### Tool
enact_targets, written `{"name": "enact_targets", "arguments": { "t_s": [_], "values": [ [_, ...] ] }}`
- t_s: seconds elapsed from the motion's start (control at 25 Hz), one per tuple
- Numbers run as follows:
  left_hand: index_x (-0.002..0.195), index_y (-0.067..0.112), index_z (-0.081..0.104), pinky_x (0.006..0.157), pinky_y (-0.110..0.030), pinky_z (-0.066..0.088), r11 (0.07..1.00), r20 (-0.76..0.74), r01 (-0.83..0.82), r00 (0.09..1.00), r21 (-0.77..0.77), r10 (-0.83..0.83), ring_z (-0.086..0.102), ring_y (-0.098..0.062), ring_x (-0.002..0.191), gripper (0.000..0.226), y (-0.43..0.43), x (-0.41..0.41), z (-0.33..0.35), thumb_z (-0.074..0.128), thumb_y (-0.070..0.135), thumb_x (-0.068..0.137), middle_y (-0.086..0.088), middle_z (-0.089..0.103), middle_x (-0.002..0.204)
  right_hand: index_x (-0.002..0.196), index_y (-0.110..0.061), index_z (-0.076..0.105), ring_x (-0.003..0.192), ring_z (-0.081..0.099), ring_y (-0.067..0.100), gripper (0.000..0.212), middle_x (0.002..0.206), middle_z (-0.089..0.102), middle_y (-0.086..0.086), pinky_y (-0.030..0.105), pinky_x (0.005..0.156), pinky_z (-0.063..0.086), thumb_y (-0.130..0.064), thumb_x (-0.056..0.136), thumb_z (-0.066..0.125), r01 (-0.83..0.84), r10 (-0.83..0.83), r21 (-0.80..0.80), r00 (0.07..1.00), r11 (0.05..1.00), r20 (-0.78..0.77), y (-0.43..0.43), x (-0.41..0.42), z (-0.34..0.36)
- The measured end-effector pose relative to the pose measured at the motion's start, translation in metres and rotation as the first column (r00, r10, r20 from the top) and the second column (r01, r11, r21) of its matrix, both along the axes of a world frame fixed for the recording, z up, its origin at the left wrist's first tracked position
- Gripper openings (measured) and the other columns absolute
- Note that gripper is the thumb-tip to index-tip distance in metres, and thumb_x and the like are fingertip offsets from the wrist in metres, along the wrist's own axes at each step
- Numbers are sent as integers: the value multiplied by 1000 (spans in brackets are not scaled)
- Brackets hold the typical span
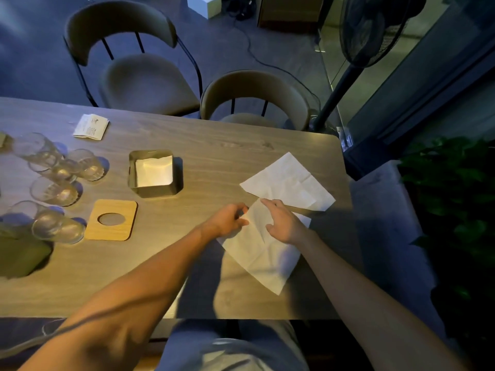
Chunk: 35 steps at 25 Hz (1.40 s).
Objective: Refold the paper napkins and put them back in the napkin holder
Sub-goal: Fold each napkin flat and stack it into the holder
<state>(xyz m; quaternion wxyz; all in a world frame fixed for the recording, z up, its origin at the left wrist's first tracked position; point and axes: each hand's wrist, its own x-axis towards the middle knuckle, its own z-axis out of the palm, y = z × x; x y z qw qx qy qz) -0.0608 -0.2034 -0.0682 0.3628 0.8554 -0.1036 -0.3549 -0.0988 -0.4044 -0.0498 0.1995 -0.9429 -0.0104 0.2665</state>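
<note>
Napkin [262, 253] diamond-wise; near corner toward table [214, 145] edge

The table [214, 145] carries napkins [289, 180], napkin holder [156, 190], glasses [53, 188], wooden lid [112, 234].
</note>
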Motion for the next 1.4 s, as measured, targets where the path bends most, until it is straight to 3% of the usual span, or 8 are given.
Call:
{"name": "enact_targets", "arguments": {
  "t_s": [0.28,0.48,0.64,0.8,0.92,1.08,1.24,1.4],
  "values": [
    [127,25,52,85,-37,53,920,205,-44,978,389,-40,60,-21,95,36,45,23,17,66,28,93,-1,61,109,144,-20,42,127,52,29,53,149,39,7,42,103,51,-26,97,63,-6,-13,-178,994,984,-105,26,3,-6],
    [139,21,47,106,-39,39,892,605,10,732,451,-314,47,-28,123,50,48,-12,4,60,42,95,-10,49,137,126,-16,57,115,59,22,34,126,62,4,31,93,50,-39,101,55,-84,63,-262,994,961,-88,34,1,-7],
    [144,24,36,117,-42,30,844,462,174,772,508,-437,38,-30,135,60,42,-39,-15,53,55,95,-11,39,149,115,-17,56,105,60,19,26,114,63,4,27,84,52,-35,98,64,-35,32,-148,999,988,-18,49,3,-4],
    [158,30,-6,122,-59,5,772,274,205,855,601,-441,-4,-41,152,96,59,-43,-29,49,69,90,-10,-5,167,115,-16,55,103,61,23,28,114,63,4,29,75,48,-30,94,68,-59,49,-175,997,983,-61,54,-1,-8],
    [153,33,-26,121,-62,1,774,251,179,881,608,-401,-13,-43,151,114,76,-37,-31,51,78,82,-11,-17,166,108,-16,58,100,61,23,21,106,62,2,33,77,48,-26,92,68,-71,45,-215,991,974,-125,49,0,-9],
    [153,34,-26,118,-67,-2,728,215,180,885,661,-413,-20,-48,147,115,94,-34,-36,38,89,76,-13,-25,164,98,-16,58,97,64,24,4,97,63,3,34,75,47,-19,95,57,-163,114,-288,977,944,-179,50,4,-3],
    [151,38,-28,115,-71,-2,709,179,169,904,684,-389,-24,-52,144,118,97,-34,-42,33,97,69,-15,-31,161,105,-17,50,91,58,20,15,106,62,5,23,64,41,-27,98,59,-62,66,-138,998,988,24,73,14,11],
    [149,39,-32,112,-73,-6,699,145,181,913,692,-381,-30,-53,141,128,93,-32,-46,37,100,61,-16,-36,158,137,-24,45,128,48,25,50,145,45,4,35,99,48,-34,94,69,-244,250,-84,966,966,67,106,17,6]
  ]
}}
